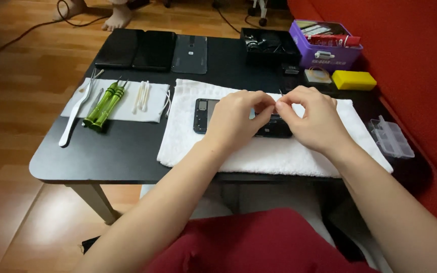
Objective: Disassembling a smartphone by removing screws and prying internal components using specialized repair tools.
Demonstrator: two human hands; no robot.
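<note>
While both hands work over it, the black table carries a white towel in the middle. On the towel lies an opened dark phone, partly hidden by the hands. The left hand and right hand meet above the phone, fingertips pinched together on something too small to see. At the far left lie three flat dark phone parts. A purple box stands far right, with red and white packs inside. Just near it sits a yellow block. On the left, green screwdrivers rest on a white cloth. A clear little case lies right.
</note>
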